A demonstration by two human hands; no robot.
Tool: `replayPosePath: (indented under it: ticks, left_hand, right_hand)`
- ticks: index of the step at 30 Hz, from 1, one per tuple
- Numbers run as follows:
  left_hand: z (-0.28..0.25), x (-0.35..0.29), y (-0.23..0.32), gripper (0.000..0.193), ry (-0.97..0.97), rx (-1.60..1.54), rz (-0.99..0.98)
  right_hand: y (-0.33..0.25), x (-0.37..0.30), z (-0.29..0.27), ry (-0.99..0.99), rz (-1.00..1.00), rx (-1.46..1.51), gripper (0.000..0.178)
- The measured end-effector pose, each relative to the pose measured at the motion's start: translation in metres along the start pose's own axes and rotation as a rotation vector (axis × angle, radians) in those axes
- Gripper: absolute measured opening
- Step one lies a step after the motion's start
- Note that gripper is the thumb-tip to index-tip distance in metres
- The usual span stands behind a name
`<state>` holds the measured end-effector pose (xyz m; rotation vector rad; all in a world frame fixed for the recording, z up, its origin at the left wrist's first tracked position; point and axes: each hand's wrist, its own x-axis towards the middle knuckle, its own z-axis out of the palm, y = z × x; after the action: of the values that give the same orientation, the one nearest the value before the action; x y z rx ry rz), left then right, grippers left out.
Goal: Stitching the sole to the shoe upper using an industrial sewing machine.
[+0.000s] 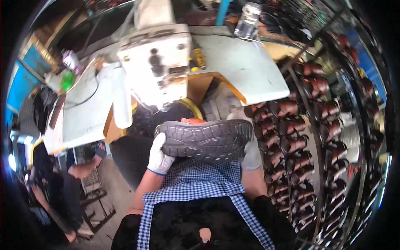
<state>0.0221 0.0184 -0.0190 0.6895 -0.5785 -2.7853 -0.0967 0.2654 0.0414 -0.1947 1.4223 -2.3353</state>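
A shoe with a thick black treaded sole faces up toward me, held crosswise above my lap. A bit of its reddish-brown upper shows past the far edge. My left hand, in a white knitted glove, grips the shoe's left end with the thumb along the sole. At the other end my right hand, also gloved and somewhat blurred, closes on the shoe; its fingers are partly hidden behind it. Just beyond the shoe stands the head of a white sewing machine.
The pale worktable wraps around the machine, with a cut-out before me. A clear jar and a yellow-black tool lie farther back. Racks of brown shoes fill the right side. Another person's arm shows at left.
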Motion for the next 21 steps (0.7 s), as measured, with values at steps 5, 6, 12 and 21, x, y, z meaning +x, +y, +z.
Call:
replayPosePath:
  ticks: [5, 6, 12, 21]
  left_hand:
    - [-0.02, -0.014, 0.038, 0.1, -0.523, 0.123, 0.012]
    - [-0.015, -0.015, 0.039, 0.105, -0.498, 0.268, 0.018]
    - [0.027, 0.002, 0.045, 0.096, -0.713, 0.508, -0.104]
    - [0.029, 0.047, 0.054, 0.093, -0.822, 0.651, -0.038]
  right_hand:
    - [0.071, -0.01, -0.012, -0.366, -0.11, 0.024, 0.073]
    - [0.074, -0.013, -0.014, -0.373, -0.107, 0.041, 0.074]
    - [0.062, 0.011, -0.038, -0.29, -0.184, 0.174, 0.08]
    - [0.052, 0.056, -0.055, -0.161, -0.142, 0.246, 0.096]
